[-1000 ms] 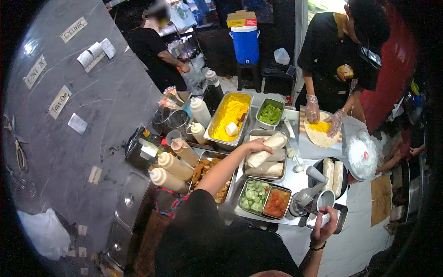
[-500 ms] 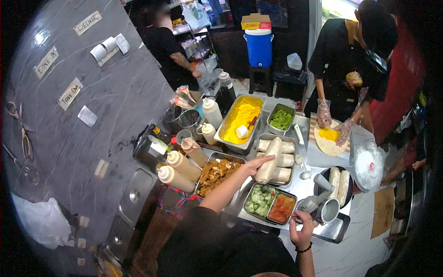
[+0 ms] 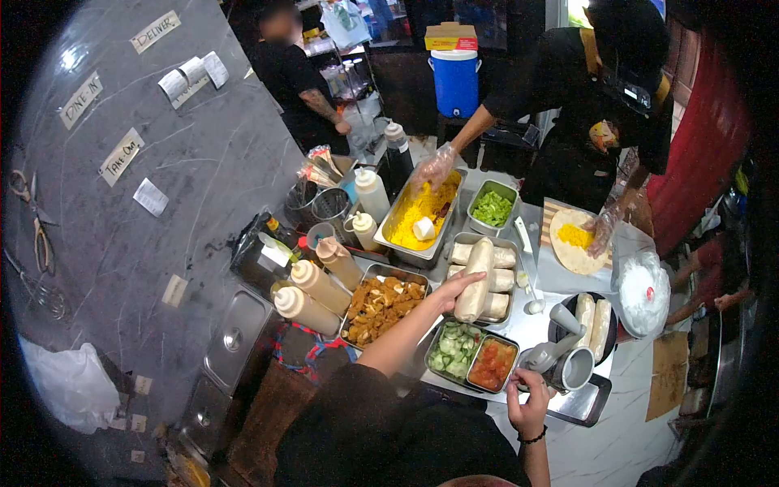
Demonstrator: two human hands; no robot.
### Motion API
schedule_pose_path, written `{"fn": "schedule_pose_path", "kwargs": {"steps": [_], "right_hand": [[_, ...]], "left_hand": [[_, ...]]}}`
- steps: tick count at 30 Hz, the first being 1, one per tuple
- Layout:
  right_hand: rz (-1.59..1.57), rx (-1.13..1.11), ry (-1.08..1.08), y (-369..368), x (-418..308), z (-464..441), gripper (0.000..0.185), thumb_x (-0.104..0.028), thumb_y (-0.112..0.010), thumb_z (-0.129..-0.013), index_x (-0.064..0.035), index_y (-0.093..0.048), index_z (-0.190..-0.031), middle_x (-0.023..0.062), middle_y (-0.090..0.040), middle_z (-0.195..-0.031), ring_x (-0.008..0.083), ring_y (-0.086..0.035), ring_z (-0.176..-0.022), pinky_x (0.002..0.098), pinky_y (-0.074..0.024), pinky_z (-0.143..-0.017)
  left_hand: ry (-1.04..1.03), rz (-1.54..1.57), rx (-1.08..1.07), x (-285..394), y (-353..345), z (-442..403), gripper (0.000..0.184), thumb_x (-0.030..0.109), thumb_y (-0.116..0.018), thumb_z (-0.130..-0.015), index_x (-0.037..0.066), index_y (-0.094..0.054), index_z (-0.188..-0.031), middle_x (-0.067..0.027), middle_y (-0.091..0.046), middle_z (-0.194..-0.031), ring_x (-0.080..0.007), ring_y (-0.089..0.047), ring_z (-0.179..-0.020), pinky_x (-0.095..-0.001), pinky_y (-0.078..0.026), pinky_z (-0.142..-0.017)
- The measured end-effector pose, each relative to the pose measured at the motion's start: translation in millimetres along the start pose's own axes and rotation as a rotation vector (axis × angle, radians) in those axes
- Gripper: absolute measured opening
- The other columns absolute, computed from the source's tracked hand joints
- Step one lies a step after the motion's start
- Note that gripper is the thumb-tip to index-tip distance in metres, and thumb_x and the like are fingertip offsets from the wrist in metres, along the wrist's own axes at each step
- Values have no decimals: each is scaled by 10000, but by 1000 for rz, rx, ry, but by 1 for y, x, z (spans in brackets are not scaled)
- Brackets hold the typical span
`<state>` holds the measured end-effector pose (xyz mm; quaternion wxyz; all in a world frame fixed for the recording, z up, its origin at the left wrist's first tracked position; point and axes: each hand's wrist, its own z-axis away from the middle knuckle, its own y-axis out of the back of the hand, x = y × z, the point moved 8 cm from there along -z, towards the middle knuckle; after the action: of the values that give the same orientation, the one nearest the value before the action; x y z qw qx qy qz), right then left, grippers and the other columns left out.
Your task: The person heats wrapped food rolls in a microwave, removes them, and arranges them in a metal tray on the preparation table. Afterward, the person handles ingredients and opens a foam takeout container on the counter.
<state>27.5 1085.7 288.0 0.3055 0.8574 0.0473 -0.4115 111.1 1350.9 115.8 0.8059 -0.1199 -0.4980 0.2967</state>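
My left hand [image 3: 457,291] is closed on a long rolled wrap [image 3: 476,280], held tilted above a metal tray [image 3: 511,312] of more rolled wraps [image 3: 502,281]. My right hand [image 3: 531,402] has its fingers pinched at the right corner of the container of diced tomato [image 3: 493,360]. What those fingers hold, if anything, is too small to make out. Sliced cucumber [image 3: 454,349] lies in the container to the left of the tomato. Just right of my right hand stands a grey metal cup [image 3: 578,369].
Across the table, a co-worker's gloved hand [image 3: 435,168] reaches into the yellow filling [image 3: 414,223]; the other is at a flatbread [image 3: 578,242]. Browned chopped meat [image 3: 385,307], sauce bottles [image 3: 308,307], chopped greens [image 3: 492,208] and a black pan [image 3: 611,333] with two wraps surround my hands.
The co-worker's one gloved hand has moved from the flatbread to the yellow filling tray. My left hand still holds the wrap, and my right hand has barely moved.
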Motion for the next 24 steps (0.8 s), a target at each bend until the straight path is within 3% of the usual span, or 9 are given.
{"fn": "schedule_pose_path", "kwargs": {"steps": [11, 13, 16, 19, 24], "right_hand": [[62, -20, 33, -3, -4, -7, 280, 9, -615, -697, -9, -559, -970, 114, -607, -789, 267, -587, -714, 353, -456, -666], [50, -40, 20, -2, -4, -6, 301, -2, -623, -700, -16, -564, -995, 112, -609, -800, 268, -589, -732, 348, -456, -675], [16, -56, 4, -3, -4, -9, 282, -25, -628, -710, -39, -569, -986, 104, -602, -790, 272, -581, -722, 355, -446, -667], [24, -66, -24, -2, -2, -7, 266, -43, -625, -724, -49, -565, -983, 96, -595, -777, 273, -573, -708, 360, -436, -655], [30, -80, -18, -3, -3, -6, 272, -60, -634, -737, -59, -563, -999, 91, -610, -818, 268, -587, -745, 363, -438, -665]], "left_hand": [[-54, -45, 87, 14, -1, -2, 649, 286, -731, -724, 64, -389, -1229, -119, -557, -1051, -240, -595, -909, -408, -533, -731], [-87, -224, 194, 13, 13, -17, 708, 286, -760, -685, 32, -386, -1231, -137, -558, -1068, -240, -602, -885, -414, -535, -696], [-264, -580, 249, 30, 16, -33, 776, 322, -793, -627, -28, -406, -1201, -166, -567, -1082, -237, -575, -945, -348, -489, -785], [-399, -829, 300, 40, 6, -39, 819, 375, -788, -606, -31, -392, -1198, -193, -576, -1062, -263, -587, -935, -353, -462, -825], [-314, -1231, 520, 35, -8, -36, 848, 373, -782, -580, 18, -352, -1219, -207, -581, -1035, -328, -578, -961, -396, -463, -808]]}}
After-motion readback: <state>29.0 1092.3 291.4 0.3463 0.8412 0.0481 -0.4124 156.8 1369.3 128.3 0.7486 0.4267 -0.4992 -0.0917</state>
